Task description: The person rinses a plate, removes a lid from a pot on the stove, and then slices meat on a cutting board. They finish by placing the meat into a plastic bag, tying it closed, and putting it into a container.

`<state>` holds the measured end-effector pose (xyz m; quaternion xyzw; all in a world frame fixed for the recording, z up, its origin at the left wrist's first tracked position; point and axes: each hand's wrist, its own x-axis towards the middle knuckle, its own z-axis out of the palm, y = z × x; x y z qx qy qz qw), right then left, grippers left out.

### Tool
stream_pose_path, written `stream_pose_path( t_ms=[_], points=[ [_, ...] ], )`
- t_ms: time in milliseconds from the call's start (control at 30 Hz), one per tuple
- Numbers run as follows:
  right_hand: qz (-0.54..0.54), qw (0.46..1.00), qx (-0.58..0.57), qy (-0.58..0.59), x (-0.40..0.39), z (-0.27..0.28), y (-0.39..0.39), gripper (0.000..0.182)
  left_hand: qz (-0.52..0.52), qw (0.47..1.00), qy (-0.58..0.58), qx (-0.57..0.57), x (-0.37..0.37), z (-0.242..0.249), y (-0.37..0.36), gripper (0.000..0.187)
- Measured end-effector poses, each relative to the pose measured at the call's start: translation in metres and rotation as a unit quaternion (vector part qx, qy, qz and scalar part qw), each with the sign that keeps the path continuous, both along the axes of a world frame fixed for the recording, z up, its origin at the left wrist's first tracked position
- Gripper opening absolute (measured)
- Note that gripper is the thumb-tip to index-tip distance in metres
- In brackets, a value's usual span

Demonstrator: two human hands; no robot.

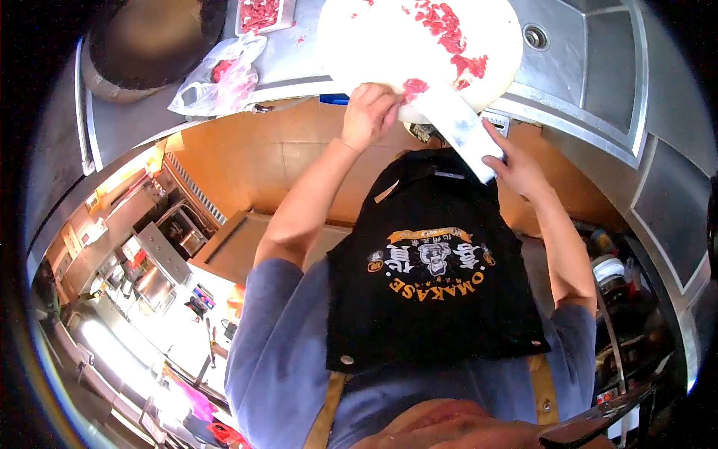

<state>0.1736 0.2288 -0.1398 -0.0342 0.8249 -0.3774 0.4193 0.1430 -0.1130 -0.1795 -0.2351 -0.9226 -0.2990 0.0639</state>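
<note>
A large white round cutting board (351, 52) lies at the top of the view, and small slices of red meat (441, 26) are scattered across it. My left hand (368, 114) is at the board's near edge, its fingers curled against a piece of raw red meat (414, 87). My right hand (514, 166) grips a cleaver (458, 129) with a broad, pale blade. The blade slants up and left, its far end beside that meat piece. The cleaver's handle is mostly covered by my right hand.
Left of the board are a tray of cut meat (259, 15), a clear plastic bag with meat (224, 78) and a big dark wok (153, 45). At right is a metal sink with a drain (536, 36). The steel counter's edge (288, 90) runs just before me.
</note>
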Motion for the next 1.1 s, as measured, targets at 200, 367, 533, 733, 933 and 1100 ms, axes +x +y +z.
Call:
stream_pose_path(
  t_ms=[200,367,533,733,933,1100],
  points=[
    [-0.059,0.994,-0.017,0.091,0.002,-0.011,0.045,0.074,0.115,0.993,0.019,-0.031,0.004,0.017,0.009,0.018],
    [-0.259,0.963,0.001,0.073,-0.017,-0.005,0.035,0.082,0.102,0.988,-0.098,-0.064,-0.018,0.014,0.041,0.009],
    [-0.25,0.963,-0.013,0.097,-0.003,-0.023,0.01,0.086,0.086,0.995,-0.001,0.05,-0.11,-0.006,0.056,0.01],
    [-0.301,0.948,-0.056,0.087,0.008,-0.014,-0.013,0.081,0.104,0.989,0.104,0.003,-0.2,-0.035,0.077,0.011],
    [-0.3,0.949,-0.021,0.094,0.009,-0.029,-0.037,0.084,-0.054,0.995,-0.085,0.025,-0.111,-0.008,0.093,0.03],
    [-0.196,0.978,0.024,0.073,-0.02,-0.017,-0.08,0.088,0.227,0.974,0.015,0.001,-0.082,-0.014,0.113,0.071]
  ],
)
